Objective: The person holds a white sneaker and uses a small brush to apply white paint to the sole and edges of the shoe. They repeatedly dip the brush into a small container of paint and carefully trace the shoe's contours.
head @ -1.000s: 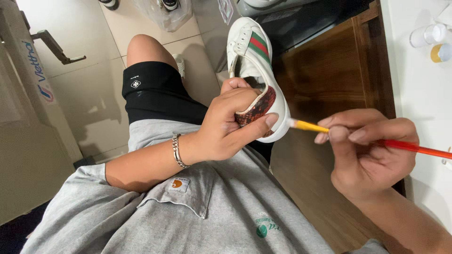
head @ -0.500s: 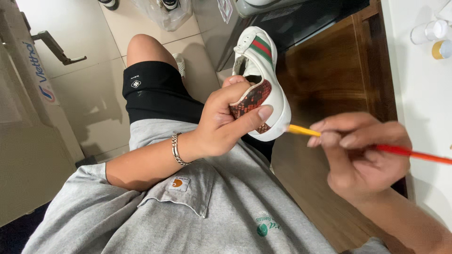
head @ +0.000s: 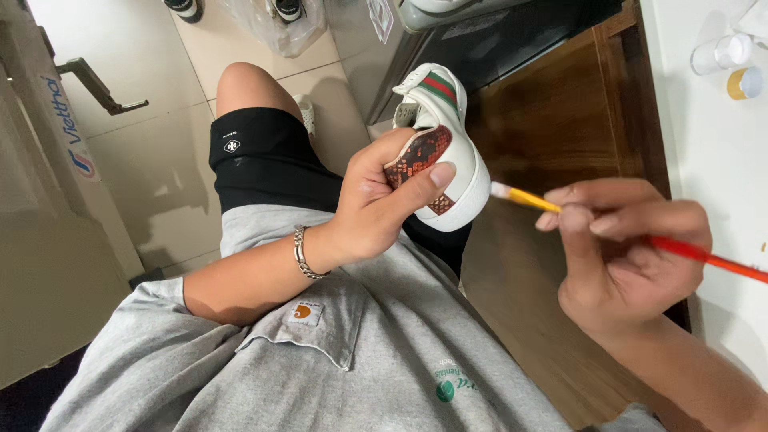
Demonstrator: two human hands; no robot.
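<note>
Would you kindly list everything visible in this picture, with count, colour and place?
sneaker: one, white with a red-brown patterned heel patch and a green-red stripe, centre.
paintbrush: one, red and yellow handle, pale tip just right of the sneaker.
small jars: two, clear and gold-capped, top right on the white table.
wooden panel: one, brown, beside the table.
bracelet: one, silver, left wrist.
left hand: grips the sneaker's heel.
right hand: holds the paintbrush.

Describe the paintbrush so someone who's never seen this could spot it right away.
Start at the white shoe held up in the left hand over the lap. Just right of its sole, the right hand pinches the paintbrush: the only long thin thing here, with white tip, yellow ferrule and red handle.
</note>
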